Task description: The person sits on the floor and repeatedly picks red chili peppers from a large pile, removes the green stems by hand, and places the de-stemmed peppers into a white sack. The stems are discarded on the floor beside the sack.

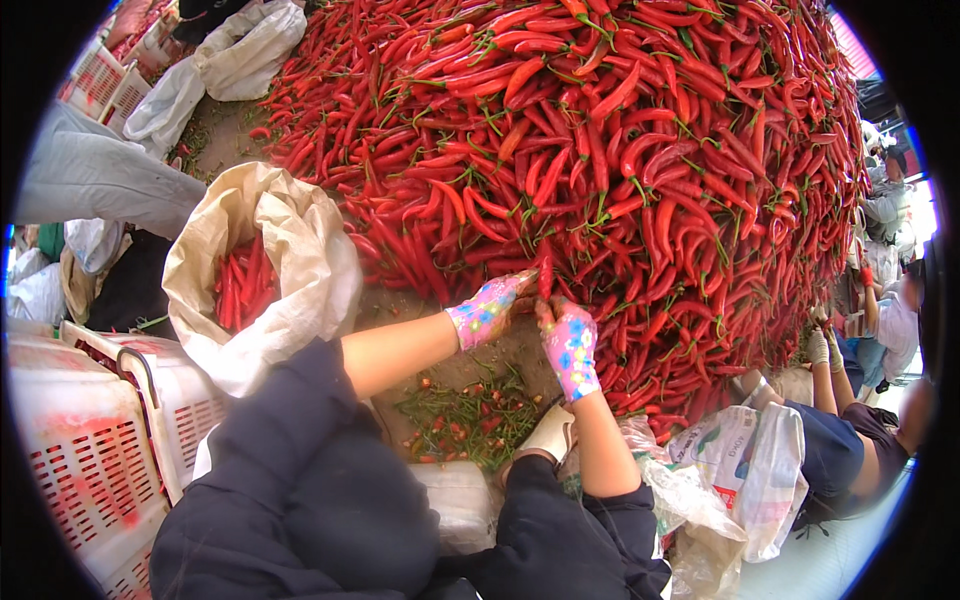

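Observation:
A red chili pepper (545,271) stands nearly upright between my hands at the foot of a large heap of red chilies (540,150). My right hand (574,349), in a pink flowered glove, pinches its lower end between thumb and fingers. Beside it, my left hand (487,313), in a matching glove, has its fingers bent toward the pepper; whether they grip anything is hidden. Below both hands, green stems and caps (480,416) lie scattered on the ground. To my left, an open woven sack (315,247) with a rolled rim contains red chilies (244,289).
White slotted plastic crates (90,427) line the left side. Near my right knee lie printed woven sacks and clear plastic (712,457). A person's grey-clad leg (112,172) is beyond the sack. Other people sit along the heap at right, one with gloved hands (821,345).

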The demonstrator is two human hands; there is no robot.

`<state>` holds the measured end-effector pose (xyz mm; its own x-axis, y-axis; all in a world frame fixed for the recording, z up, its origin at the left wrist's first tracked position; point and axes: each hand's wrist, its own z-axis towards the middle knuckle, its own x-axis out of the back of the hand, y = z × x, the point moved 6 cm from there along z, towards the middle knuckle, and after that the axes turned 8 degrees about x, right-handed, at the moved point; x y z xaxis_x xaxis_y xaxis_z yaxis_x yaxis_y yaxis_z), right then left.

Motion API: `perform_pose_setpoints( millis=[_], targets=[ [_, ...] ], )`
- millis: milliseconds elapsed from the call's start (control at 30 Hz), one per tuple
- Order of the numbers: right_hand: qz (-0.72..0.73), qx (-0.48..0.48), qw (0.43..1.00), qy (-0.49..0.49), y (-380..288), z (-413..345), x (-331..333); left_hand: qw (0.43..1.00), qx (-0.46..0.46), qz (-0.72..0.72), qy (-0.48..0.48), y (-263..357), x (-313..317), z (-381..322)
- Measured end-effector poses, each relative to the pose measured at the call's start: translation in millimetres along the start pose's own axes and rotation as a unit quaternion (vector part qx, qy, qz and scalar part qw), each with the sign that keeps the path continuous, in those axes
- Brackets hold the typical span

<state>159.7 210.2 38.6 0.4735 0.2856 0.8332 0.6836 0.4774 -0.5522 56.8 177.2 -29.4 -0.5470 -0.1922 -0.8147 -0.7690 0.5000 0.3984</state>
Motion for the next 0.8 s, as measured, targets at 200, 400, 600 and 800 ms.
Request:
perform_pose_setpoints(
  millis=[200, 400, 600, 800],
  targets=[
    [0.077, 0.138, 0.975, -0.154, -27, -25, -14, 0.994, 0.054, -0.049, 0.086, -11, 15, -3],
    [-0.084, 0.001, 0.984, 0.160, 10, 29, 40, 0.997, 0.037, -0.011, 0.066, -13, 25, -14],
    [-0.201, 0.065, 0.973, 0.092, 33, 62, 29, 0.993, 0.016, 0.086, 0.084, -6, 12, -22],
    [-0.196, 0.126, 0.966, 0.115, -5, 23, 55, 0.967, -0.053, 0.200, 0.151, 30, -15, -31]
  ],
)
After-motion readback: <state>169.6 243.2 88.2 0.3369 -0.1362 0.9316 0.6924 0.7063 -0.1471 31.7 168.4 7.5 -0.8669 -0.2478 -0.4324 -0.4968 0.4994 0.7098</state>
